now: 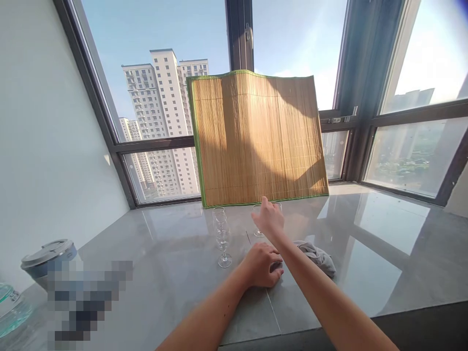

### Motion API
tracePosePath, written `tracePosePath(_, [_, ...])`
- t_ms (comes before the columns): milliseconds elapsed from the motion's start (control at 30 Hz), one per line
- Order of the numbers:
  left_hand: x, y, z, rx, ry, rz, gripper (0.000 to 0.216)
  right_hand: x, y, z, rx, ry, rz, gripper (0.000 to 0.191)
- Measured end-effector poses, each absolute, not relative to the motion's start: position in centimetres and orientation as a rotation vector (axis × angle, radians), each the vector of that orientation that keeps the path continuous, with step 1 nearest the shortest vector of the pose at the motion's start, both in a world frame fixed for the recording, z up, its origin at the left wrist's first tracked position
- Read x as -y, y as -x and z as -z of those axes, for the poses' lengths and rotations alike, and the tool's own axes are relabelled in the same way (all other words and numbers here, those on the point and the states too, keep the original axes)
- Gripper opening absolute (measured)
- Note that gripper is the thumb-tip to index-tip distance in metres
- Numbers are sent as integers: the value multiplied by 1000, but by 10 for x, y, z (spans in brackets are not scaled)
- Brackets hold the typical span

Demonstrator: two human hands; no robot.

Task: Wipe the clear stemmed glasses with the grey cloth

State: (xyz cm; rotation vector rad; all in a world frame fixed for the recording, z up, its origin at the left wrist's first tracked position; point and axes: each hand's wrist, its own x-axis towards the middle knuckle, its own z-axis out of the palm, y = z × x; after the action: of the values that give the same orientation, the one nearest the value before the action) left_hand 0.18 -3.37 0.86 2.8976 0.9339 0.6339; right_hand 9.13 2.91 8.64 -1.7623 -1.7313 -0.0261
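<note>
The left forearm (204, 312) and the right forearm (332, 297) reach in from the near edge over a glossy grey counter (164, 287). The left hand (262, 265) rests low on the counter, its fingers bent and the thumb apart from them, with a gap between. Farther off, the right hand (270, 218) has its index finger raised and its thumb out to the left, close to a clear glass (259, 233) whose foot shows just below it; whether the fingers grip that glass, I cannot tell. A bit of clear rim (278, 206) also shows just right of this hand.

To the left stand clear stemmed glasses (222, 234), overlapping in the line of sight, so their number is hard to tell. A crumpled grey cloth (318, 258) lies to the right, partly behind the right forearm. On the near left are a lidded cup (51, 256) and a greenish clear bottle (13, 309), cut off by the edge, next to a blurred-out patch. At the far side a bamboo mat (256, 141) with green edging stands upright before the windows (285, 34), crossed by sunlight and shadow; tall buildings (168, 97) rise outside.
</note>
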Motion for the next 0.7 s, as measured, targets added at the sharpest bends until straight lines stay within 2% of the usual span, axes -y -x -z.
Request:
tracePosePath(200, [31,1,-3,-989,-2905,-604,20,-41,-84,-77,1740,1784,-13,54])
tracePosePath(500, [31,2,-5,-948,-2879,-763,15,-49,-41,-83,1853,1531,-199,61])
tracePosePath(700, [28,3,-1,-892,-2959,-649,11,-55,-20,-74,1911,1472,-250,69])
